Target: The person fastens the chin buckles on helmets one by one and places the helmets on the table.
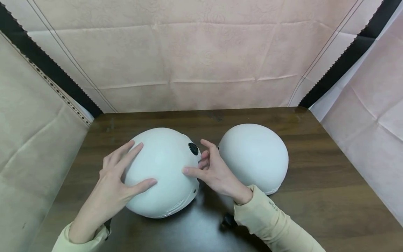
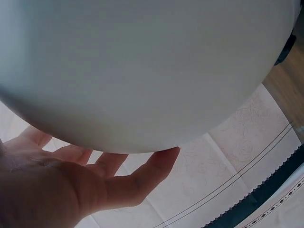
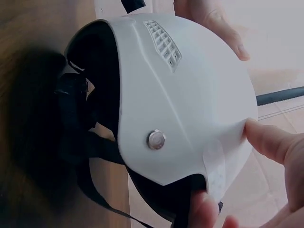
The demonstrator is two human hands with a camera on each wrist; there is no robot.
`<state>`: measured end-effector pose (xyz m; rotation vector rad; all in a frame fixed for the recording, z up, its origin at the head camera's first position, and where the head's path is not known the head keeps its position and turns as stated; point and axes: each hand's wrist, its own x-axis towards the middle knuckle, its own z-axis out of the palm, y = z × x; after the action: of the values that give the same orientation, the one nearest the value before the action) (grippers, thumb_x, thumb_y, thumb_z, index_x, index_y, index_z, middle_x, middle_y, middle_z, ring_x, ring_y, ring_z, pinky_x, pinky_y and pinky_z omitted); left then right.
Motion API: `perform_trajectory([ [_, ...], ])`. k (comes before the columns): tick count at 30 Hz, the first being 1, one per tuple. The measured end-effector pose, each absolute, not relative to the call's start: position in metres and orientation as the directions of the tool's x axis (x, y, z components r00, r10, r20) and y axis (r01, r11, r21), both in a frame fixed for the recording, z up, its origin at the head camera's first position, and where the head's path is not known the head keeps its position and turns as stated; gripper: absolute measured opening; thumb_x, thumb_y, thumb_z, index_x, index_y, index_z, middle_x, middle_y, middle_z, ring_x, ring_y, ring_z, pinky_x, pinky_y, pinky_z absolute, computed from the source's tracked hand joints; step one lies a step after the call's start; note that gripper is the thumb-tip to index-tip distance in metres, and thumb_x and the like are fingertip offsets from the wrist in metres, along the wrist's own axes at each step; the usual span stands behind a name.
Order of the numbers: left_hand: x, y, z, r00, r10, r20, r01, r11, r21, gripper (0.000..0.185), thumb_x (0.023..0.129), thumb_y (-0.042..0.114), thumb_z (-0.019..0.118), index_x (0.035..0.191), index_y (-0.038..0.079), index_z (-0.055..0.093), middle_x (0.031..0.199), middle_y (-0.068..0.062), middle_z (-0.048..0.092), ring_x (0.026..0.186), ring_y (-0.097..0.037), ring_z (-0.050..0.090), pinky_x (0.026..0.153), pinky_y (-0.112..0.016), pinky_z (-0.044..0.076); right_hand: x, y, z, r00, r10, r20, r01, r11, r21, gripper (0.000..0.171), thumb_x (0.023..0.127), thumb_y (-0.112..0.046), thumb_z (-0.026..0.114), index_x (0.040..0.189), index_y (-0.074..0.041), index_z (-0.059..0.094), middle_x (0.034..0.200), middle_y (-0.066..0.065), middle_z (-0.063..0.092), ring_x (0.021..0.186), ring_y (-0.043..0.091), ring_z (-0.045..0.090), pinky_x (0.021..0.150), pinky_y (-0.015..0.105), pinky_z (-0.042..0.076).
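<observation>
Your left hand lies on the near-left flank of the left helmet, fingers nearly straight and spread over the shell, thumb laid across the near face. It presses rather than grips; the left wrist view shows the fingers flat against the white dome.

Your right hand is at the right edge of the same helmet. The thumb touches the shell and the other fingers are bent round the rim beside the black knob; the right wrist view shows thumb and fingers pinching that edge, so this hand grasps the helmet.

The left helmet sits dome up on the table, left of centre, near you. Its long axis runs from near-left to far-right. The right wrist view shows a vent grille, a metal snap, dark lining and a loose strap beneath. Which end is the front, you cannot tell.

Just beyond your right hand the right helmet rests dome up, close beside the first; contact cannot be told. Pink cloth hangs behind the table.
</observation>
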<state>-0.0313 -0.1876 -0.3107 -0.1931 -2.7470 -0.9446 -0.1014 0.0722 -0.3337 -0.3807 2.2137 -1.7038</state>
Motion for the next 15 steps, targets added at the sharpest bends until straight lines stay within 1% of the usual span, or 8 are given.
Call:
perform_trajectory([
  [2, -0.0304, -0.1881, -0.3104, -0.965, 0.046, 0.257, 0.196, 0.779, 0.595, 0.085, 0.07, 0.046, 0.08, 0.143, 0.031, 0.04, 0.15, -0.002, 0.027, 0.126, -0.036, 0.023, 0.075, -0.07, 0.034, -0.102, 0.0713, -0.3341, -0.913, -0.397, -0.091, -0.011, 0.248, -0.969, 0.09, 0.074, -0.034, 0.08, 0.144, -0.018, 0.025, 0.106, 0.01, 0.037, 0.087, 0.022, 0.05, 0.076, 0.034, 0.046],
  [3, -0.03, -0.1885, -0.3101, -0.965, 0.045, 0.258, 0.196, 0.778, 0.597, 0.085, 0.07, 0.046, 0.08, 0.143, 0.031, 0.04, 0.15, -0.002, 0.027, 0.126, -0.036, 0.023, 0.075, -0.07, 0.034, -0.1021, 0.0709, -0.3342, -0.915, -0.391, -0.098, 0.0, 0.243, -0.97, 0.091, 0.074, -0.033, 0.08, 0.144, -0.017, 0.024, 0.106, 0.01, 0.038, 0.088, 0.021, 0.051, 0.076, 0.034, 0.046],
  [8, -0.028, -0.1904, -0.309, -0.966, 0.031, 0.258, 0.191, 0.757, 0.625, 0.084, 0.069, 0.043, 0.081, 0.143, 0.031, 0.041, 0.149, -0.001, 0.028, 0.127, -0.033, 0.024, 0.078, -0.068, 0.035, -0.1036, 0.0688, -0.3325, -0.917, -0.343, -0.202, 0.162, 0.142, -0.977, 0.105, 0.072, -0.026, 0.083, 0.147, -0.015, 0.011, 0.107, 0.01, 0.038, 0.089, 0.021, 0.055, 0.084, 0.034, 0.045],
  [9, -0.0276, -0.1908, -0.3088, -0.966, 0.029, 0.257, 0.191, 0.752, 0.631, 0.084, 0.069, 0.043, 0.082, 0.142, 0.031, 0.041, 0.149, 0.0, 0.028, 0.127, -0.032, 0.024, 0.078, -0.067, 0.036, -0.1039, 0.0685, -0.332, -0.916, -0.334, -0.221, 0.188, 0.127, -0.974, 0.106, 0.071, -0.026, 0.083, 0.148, -0.014, 0.01, 0.107, 0.01, 0.039, 0.089, 0.021, 0.056, 0.085, 0.033, 0.045],
  [11, -0.0267, -0.1916, -0.3085, -0.967, 0.025, 0.255, 0.188, 0.746, 0.639, 0.084, 0.069, 0.042, 0.082, 0.142, 0.031, 0.041, 0.149, 0.0, 0.029, 0.127, -0.031, 0.025, 0.078, -0.066, 0.037, -0.1043, 0.0679, -0.3308, -0.912, -0.333, -0.241, 0.217, 0.108, -0.97, 0.104, 0.072, -0.024, 0.083, 0.148, -0.011, 0.013, 0.106, 0.009, 0.039, 0.086, 0.019, 0.054, 0.086, 0.033, 0.044],
  [13, -0.0257, -0.1926, -0.3081, -0.966, 0.024, 0.257, 0.189, 0.744, 0.641, 0.084, 0.069, 0.041, 0.082, 0.142, 0.03, 0.042, 0.148, 0.001, 0.029, 0.126, -0.031, 0.026, 0.078, -0.066, 0.038, -0.1046, 0.0677, -0.3302, -0.906, -0.347, -0.243, 0.221, 0.103, -0.97, 0.101, 0.073, -0.024, 0.082, 0.148, -0.006, 0.016, 0.104, 0.009, 0.039, 0.08, 0.017, 0.051, 0.085, 0.031, 0.043],
  [15, -0.0251, -0.1937, -0.3074, -0.966, 0.026, 0.259, 0.191, 0.747, 0.637, 0.085, 0.069, 0.04, 0.083, 0.142, 0.03, 0.042, 0.148, 0.0, 0.03, 0.124, -0.031, 0.027, 0.077, -0.066, 0.039, -0.1053, 0.0674, -0.33, -0.899, -0.381, -0.218, 0.196, 0.096, -0.976, 0.088, 0.074, -0.023, 0.081, 0.143, -0.002, 0.031, 0.1, 0.01, 0.042, 0.074, 0.016, 0.049, 0.081, 0.03, 0.044],
])
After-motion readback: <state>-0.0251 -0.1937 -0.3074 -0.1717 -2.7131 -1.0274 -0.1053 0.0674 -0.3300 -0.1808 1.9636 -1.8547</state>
